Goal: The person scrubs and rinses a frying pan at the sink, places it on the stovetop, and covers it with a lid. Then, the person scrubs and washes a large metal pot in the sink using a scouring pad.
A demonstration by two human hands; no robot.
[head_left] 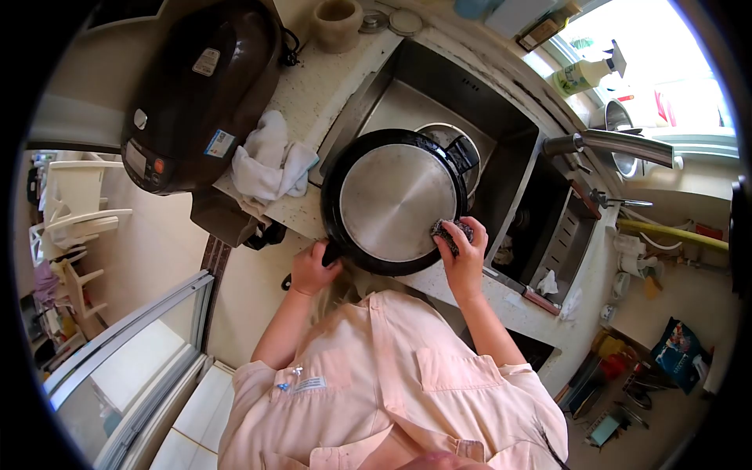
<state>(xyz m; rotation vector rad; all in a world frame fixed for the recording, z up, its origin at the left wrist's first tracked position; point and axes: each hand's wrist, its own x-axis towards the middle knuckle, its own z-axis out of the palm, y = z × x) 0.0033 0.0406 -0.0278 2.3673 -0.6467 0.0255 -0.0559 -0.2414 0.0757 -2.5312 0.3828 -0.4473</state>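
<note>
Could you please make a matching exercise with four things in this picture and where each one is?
1. Pan
2. Scouring pad
3. White cloth
4. Spray bottle

A. By the window
B. In the right hand
C. On the counter, beside the dark appliance
D. Held by the left hand

Pairs: 1-D, 2-B, 3-C, 4-A.

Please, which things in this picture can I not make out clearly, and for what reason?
In the head view:
- Pan: its far side faces away from the camera.
- Round metal item in the sink: partly hidden by the pan.
- Pan handle: gripped part covered by the left hand.
- Labels on the dark appliance: print too small.
</note>
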